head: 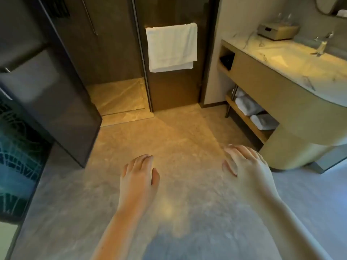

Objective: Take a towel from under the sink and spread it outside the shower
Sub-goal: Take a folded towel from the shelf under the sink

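Left hand (pixel 139 175): palm down over the floor (pixel 178 132), fingers loose and slightly spread, holding nothing.
Right hand (pixel 246 166): palm down, level with the left hand and apart from it, fingers relaxed and fanned, also holding nothing.
Towels (pixel 247 106): white, piled on the open shelf (pixel 244 119) under the sink (pixel 277 57), ahead of the right hand and to its right, well apart from it and touched by neither hand.
Towel lie: all lay flat, none upright. The rolled ones at the far end seemed to run lengthwise from the shelf's front edge back under the cabinet. The picture was too soft to say which way the ends faced.
Nearest towel (pixel 262 121): a flat folded one, closest to the right hand, just beside the rolls.
Hanging towel (pixel 171 47): white, draped over a rail on the dark door far ahead of both hands, long side vertical.
Shower floor (pixel 116 96): ahead and left of the left hand.
Worktop (pixel 244 42): marble, around the sink.
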{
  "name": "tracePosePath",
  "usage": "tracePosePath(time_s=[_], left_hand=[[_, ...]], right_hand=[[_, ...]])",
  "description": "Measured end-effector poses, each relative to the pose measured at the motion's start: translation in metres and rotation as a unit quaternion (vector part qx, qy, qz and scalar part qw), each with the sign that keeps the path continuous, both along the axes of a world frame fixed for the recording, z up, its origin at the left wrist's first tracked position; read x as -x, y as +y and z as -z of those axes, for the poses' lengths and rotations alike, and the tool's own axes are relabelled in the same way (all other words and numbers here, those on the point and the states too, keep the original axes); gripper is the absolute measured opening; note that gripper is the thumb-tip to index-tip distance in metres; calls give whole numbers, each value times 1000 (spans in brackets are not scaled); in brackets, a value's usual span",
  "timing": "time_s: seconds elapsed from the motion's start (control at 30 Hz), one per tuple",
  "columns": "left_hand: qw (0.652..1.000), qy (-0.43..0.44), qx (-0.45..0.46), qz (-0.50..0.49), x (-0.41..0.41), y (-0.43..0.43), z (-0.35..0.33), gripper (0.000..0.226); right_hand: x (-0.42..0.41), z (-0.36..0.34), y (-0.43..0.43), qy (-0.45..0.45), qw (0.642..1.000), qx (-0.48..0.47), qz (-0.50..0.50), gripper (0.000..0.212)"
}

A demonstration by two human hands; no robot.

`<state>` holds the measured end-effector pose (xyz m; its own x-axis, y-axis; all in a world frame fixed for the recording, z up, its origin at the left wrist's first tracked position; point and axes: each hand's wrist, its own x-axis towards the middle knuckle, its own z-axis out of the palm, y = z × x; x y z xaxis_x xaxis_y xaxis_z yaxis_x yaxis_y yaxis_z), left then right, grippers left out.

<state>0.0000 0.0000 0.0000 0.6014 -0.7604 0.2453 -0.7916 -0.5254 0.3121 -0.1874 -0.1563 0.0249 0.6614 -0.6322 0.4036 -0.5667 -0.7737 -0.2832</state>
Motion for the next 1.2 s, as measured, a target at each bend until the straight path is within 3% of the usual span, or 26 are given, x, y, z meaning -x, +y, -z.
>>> tracePosePath(time_s=[0.07,0.43,0.73,0.97,1.2], left_hand=[[999,5,30,18,-9,-30,7,33],[996,45,18,80,-119,-197,39,29],[985,84,4,149,-228,-358,40,35],[967,117,-44,220,-242,-455,59,38],[953,126,-87,263,-241,-588,77,38]], right_hand=[[-12,4,-25,-7,1000,-10,19,23],[-107,28,-157,75,988,-79,112,26],[-220,17,-269,59,975,-120,175,33],[-236,40,-349,47,966,-100,234,27],[-223,78,-472,49,943,-158,289,32]])
